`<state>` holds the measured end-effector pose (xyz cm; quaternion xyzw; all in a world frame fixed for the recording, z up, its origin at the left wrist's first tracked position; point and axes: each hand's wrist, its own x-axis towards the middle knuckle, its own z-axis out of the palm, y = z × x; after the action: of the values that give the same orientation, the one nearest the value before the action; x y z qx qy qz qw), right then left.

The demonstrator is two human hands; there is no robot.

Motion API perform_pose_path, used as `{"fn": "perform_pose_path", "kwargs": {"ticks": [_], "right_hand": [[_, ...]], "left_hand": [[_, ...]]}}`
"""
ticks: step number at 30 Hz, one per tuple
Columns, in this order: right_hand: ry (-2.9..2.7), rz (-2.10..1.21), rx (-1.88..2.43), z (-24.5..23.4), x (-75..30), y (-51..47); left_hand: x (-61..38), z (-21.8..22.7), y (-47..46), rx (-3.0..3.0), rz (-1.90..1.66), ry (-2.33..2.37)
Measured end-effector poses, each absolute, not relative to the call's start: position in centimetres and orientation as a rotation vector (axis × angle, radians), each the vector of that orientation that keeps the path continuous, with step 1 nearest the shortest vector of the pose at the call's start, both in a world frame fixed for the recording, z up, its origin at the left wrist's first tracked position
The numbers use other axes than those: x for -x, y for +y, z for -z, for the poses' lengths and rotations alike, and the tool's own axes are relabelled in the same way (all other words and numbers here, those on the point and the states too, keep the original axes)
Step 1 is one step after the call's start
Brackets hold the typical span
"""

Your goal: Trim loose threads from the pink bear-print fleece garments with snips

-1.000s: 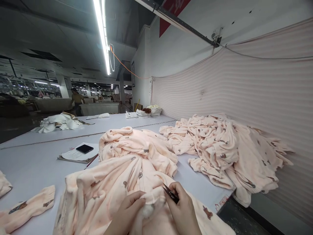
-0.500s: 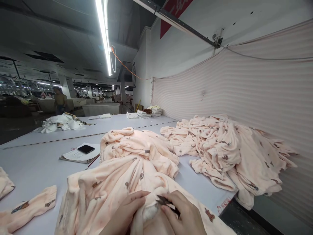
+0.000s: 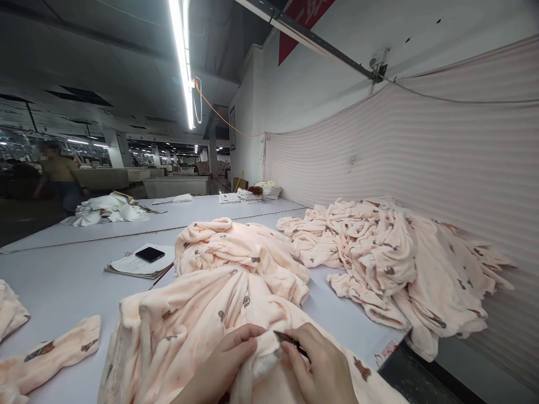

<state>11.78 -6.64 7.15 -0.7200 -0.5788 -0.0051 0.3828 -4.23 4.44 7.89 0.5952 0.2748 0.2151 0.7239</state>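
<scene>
A pale pink fleece garment (image 3: 202, 303) printed with small brown figures lies bunched on the table in front of me. My left hand (image 3: 229, 356) pinches a raised fold of it between thumb and fingers. Dark thread snips (image 3: 292, 341) are in my right hand (image 3: 322, 359), their pointed tip beside the whitish edge of that fold. The fingers of my right hand hide most of the snips' body, and I cannot tell whether the blades touch the cloth.
More pink garments (image 3: 374, 252) are heaped at the right by the striped wall cloth (image 3: 400, 146). Left of centre, a black phone (image 3: 150, 255) rests on papers (image 3: 126, 265). White pieces (image 3: 107, 209) and folded stacks (image 3: 270, 191) sit farther back. A person (image 3: 59, 177) is beyond the table.
The snips have turned slightly and their tip sits a little to the right. Both hands stay close to the same fold. The person in the background has moved left and nearer.
</scene>
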Motion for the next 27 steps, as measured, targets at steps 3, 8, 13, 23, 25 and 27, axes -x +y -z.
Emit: {"fn": "perform_pose_path", "kwargs": {"ticks": [3, 8, 13, 23, 25, 27], "right_hand": [[-1.288, -0.495, 1.608, -7.1, -12.4, -5.8], [-1.396, -0.648, 1.534, -6.1, -11.7, -5.5], [-1.439, -0.434, 1.749, -5.6, -10.6, -7.6], [-1.494, -0.336, 1.642, -6.3, -9.7, -7.9], [-1.322, -0.323, 1.604, -5.8, -10.5, -7.2], [-1.070, -0.364, 1.583, -5.2, -11.9, -6.0]], "left_hand": [[4.4, -8.0, 4.1, -1.441, -0.423, 0.557], [5.4, -5.6, 3.6, -2.289, -0.878, 0.528], [6.7, -3.1, 3.9, -2.644, -1.422, 0.139], [7.4, -3.7, 3.8, -2.472, -1.460, 0.189], [8.0, -5.8, 5.1, -2.038, -1.464, 0.542], [9.0, -8.7, 7.4, -1.363, -1.485, 0.866]]}}
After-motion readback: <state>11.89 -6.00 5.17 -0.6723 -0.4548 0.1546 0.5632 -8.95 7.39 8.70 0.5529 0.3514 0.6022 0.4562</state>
